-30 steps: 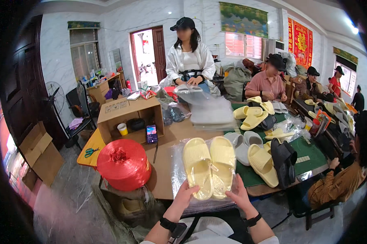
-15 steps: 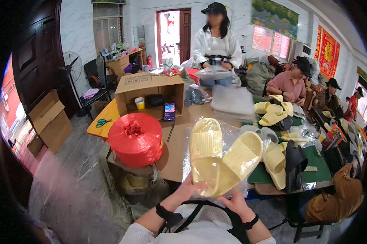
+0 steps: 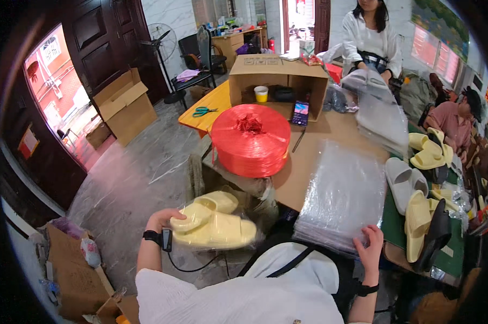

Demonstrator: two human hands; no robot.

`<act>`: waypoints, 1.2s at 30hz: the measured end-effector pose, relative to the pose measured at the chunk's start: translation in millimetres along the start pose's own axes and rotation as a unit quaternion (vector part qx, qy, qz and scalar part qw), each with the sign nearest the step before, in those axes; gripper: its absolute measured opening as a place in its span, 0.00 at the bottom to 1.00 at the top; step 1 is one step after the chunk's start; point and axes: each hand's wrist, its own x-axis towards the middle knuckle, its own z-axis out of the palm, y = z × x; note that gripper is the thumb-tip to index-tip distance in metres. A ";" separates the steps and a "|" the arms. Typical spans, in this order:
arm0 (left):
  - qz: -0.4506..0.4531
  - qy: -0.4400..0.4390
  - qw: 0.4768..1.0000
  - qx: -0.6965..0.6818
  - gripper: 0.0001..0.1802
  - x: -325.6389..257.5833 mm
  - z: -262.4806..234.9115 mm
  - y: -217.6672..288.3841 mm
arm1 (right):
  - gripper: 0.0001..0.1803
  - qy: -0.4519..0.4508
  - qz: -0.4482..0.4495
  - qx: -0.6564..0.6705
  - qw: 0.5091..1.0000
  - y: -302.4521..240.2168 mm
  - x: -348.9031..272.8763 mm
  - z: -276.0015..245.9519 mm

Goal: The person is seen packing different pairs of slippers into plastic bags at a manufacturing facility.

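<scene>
Slippers (image 3: 214, 221), a pale yellow pair sealed in a clear plastic bag, hang out to the person's left side, off the table and above the grey stone floor (image 3: 130, 178). The left hand (image 3: 163, 220) has its fingers closed on the near end of that bagged pair. The right hand (image 3: 371, 245) lies on the near edge of a stack of clear plastic bags (image 3: 344, 197), fingers spread and curled loosely over the stack's edge, gripping nothing tightly that can be seen. That stack sits on the brown table (image 3: 303, 162), just right of a big spool of red twine (image 3: 250, 139). Right of the stack, on a green mat (image 3: 398, 227), more slippers lie loose: white ones (image 3: 403, 181), yellow ones (image 3: 417, 227) and a dark one (image 3: 436, 235). Beyond the spool stands an open cardboard box (image 3: 279, 78) with a yellow cup (image 3: 261, 94) in it and a phone (image 3: 299, 112) propped at its front. Green-handled scissors (image 3: 202, 112) rest on a yellow surface to the box's left. At the far end a person in a white shirt (image 3: 371, 38) handles another plastic bag (image 3: 365, 78), and a person in pink (image 3: 455, 121) sits at the right.
</scene>
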 end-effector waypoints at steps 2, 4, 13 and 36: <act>0.032 0.037 0.998 -0.032 0.22 30.2 -22.6 -18.8 | 0.25 0.019 0.003 -0.007 1.000 5.8 -3.5 4.1; 0.111 0.130 0.980 -0.106 0.18 59.0 -64.1 -54.1 | 0.25 0.001 -0.013 0.026 1.000 -7.4 2.8 12.6; 0.260 0.219 0.891 -0.302 0.27 225.0 37.9 -14.1 | 0.26 -0.006 -0.017 0.020 1.000 -3.6 -2.9 14.2; 0.461 -0.242 0.718 0.462 0.28 57.2 355.6 33.9 | 0.23 0.030 -0.045 -0.025 0.998 -8.0 1.1 2.9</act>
